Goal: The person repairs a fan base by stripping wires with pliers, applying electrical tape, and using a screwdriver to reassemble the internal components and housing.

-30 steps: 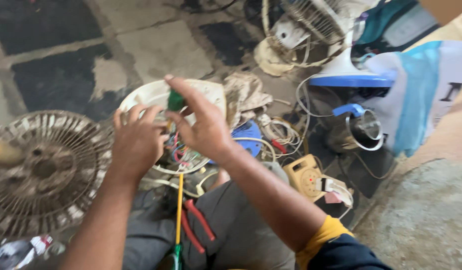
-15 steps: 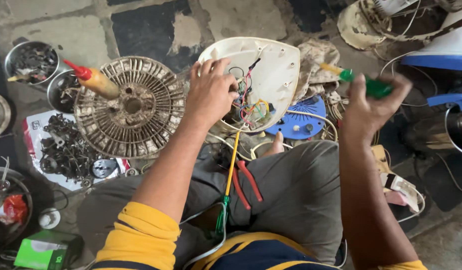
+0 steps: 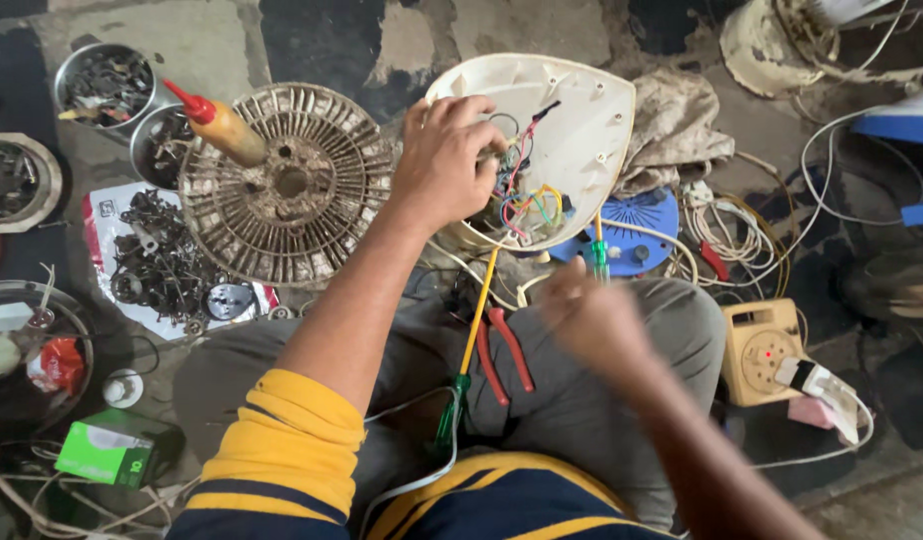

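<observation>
A cream plastic fan housing (image 3: 582, 110) lies open side up in front of my knees, with coloured wires (image 3: 527, 205) bunched inside. My left hand (image 3: 447, 160) grips its near left rim, fingers curled over the edge beside the wires. Motion blurs my right hand (image 3: 592, 320) above my lap; it holds a small green screwdriver (image 3: 599, 255) whose tip points toward the housing. On my lap, between my arms, lie a long screwdriver with a yellow shaft and green handle (image 3: 467, 360) and red-handled pliers (image 3: 507, 350).
A dusty round fan grille (image 3: 287, 185) lies to the left, with a red-capped bottle (image 3: 217, 120) on it. Metal bowls of small parts (image 3: 107, 85) stand at far left. To the right lie a yellow extension reel (image 3: 767, 345), coiled white cables (image 3: 732, 230), a blue plastic part (image 3: 637, 235) and a cloth (image 3: 672, 130).
My right hand has swung from the far right to the middle above my lap, still holding the green screwdriver. My left hand stays on the housing rim.
</observation>
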